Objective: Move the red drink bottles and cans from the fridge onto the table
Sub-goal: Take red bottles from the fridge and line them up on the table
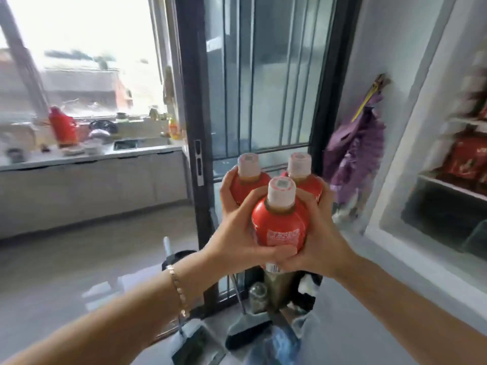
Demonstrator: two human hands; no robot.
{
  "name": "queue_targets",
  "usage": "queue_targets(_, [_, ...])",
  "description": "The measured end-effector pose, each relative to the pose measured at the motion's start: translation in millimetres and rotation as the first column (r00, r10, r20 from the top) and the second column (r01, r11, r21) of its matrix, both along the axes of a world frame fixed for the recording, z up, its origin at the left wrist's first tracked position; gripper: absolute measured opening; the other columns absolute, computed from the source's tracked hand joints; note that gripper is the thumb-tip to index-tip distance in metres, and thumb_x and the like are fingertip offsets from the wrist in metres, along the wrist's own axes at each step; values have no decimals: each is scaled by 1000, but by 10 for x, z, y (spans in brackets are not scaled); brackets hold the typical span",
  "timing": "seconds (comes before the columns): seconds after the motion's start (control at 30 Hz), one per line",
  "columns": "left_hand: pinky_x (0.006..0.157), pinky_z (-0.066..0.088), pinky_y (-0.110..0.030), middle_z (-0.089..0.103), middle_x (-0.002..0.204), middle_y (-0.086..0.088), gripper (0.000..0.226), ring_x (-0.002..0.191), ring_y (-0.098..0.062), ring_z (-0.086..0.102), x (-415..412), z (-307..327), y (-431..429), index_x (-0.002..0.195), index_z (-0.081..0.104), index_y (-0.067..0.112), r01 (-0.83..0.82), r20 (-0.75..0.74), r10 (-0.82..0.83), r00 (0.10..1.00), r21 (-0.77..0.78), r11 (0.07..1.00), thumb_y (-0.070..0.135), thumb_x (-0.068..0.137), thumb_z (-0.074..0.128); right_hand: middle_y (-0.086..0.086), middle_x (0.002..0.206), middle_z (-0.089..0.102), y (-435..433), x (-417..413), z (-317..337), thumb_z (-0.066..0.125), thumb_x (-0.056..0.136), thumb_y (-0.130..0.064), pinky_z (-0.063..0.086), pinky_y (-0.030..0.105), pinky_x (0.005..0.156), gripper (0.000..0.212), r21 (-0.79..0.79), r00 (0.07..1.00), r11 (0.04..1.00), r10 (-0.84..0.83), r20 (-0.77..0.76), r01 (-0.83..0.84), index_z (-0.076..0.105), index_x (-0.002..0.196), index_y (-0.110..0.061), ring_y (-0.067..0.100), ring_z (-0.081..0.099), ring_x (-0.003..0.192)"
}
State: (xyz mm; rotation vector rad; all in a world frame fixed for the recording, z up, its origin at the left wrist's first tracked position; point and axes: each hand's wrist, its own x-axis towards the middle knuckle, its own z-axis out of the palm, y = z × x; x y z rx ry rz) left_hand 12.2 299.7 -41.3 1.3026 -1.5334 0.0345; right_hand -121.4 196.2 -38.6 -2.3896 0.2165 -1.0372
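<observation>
Three red bottles (279, 227) were clasped upright in a tight cluster between both hands, in the air left of the open fridge (421, 114). The left hand (234, 233) and right hand (321, 243) had their fingers (226, 185) curled firmly round the bottles, thumbs meeting in front.

Three red drink bottles (276, 206) stand upright in a tight triangle, touching: the near bottle (279, 225) in front, the back-left bottle (249, 183) and the back-right bottle (305, 184) behind. Each has a pale cap, brownish liquid at the neck and a red wrap. The left hand (235, 233) and right hand (319, 241) clasp them in the air, left of the open fridge (421, 114).
</observation>
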Motion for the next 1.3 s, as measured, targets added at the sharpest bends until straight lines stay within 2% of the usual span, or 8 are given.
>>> queue_targets(0.2, [101,32,-6,-4,146,-1,85,135,10,11,413,-303,1534,124,33,64,-317,5,318,948,-81,945,47,53,76,-6,142,0,1189,810,-277,74,43,-54,21,3,107,98,19,934,934,357,-22,-356,17,122,-68,6,19,134])
queue_targets(0.4, [98,42,-13,-5,146,14,79,135,2,24,699,-501,3678,129,34,52,-575,-43,574,818,-93,813,55,62,76,11,146,1,3100,1652,-473,73,39,-54,28,-5,94,103,18,759,761,649,-53,-649,17,123,-69,-24,10,127])
queue_targets(0.53, [104,35,-12,-15,144,23,88,138,2,16,701,-605,5078,120,28,68,-779,-19,781,625,48,625,48,50,78,4,145,4,4452,1980,-624,79,38,-51,33,-2,95,108,50,601,599,799,15,-799,21,129,-62,-22,12,129])
queue_targets(0.67, [112,33,-34,-22,143,25,86,143,-14,7,579,-673,6661,121,31,65,-918,37,926,375,153,365,59,47,76,-13,141,6,6027,2301,-797,82,41,-51,30,5,104,109,70,370,367,928,37,-928,20,130,-61,-6,11,137])
queue_targets(0.93, [114,30,-42,-23,144,20,83,144,-22,5,288,-900,8828,118,31,69,-982,19,1000,-18,189,-21,60,49,76,8,151,2,8501,2670,-1055,77,42,-61,16,-4,97,104,213,2,23,995,-101,-977,21,130,-60,4,-3,141])
queue_targets(1.1, [104,16,1,-24,139,28,79,138,-3,-3,274,-1085,9723,116,37,67,-957,-51,985,-166,250,-148,60,47,74,-17,140,-6,9560,2859,-1186,73,38,-61,15,-5,96,98,248,-170,-134,977,-131,-960,18,118,-71,-4,8,134])
queue_targets(1.2, [104,16,2,-23,145,16,78,141,-4,-5,352,-1154,10296,116,40,65,-932,-121,957,-263,290,-220,59,46,75,-5,144,-4,10278,3065,-1270,72,39,-60,17,-8,94,97,251,-272,-232,953,-136,-940,19,120,-68,-11,4,132])
queue_targets(1.3, [103,21,0,-21,144,19,77,140,4,-2,411,-1189,10831,114,43,64,-909,-166,921,-352,296,-294,57,45,76,-9,142,-6,10992,3227,-1333,73,40,-59,22,13,107,97,254,-365,-320,917,-159,-913,20,121,-66,12,-1,142])
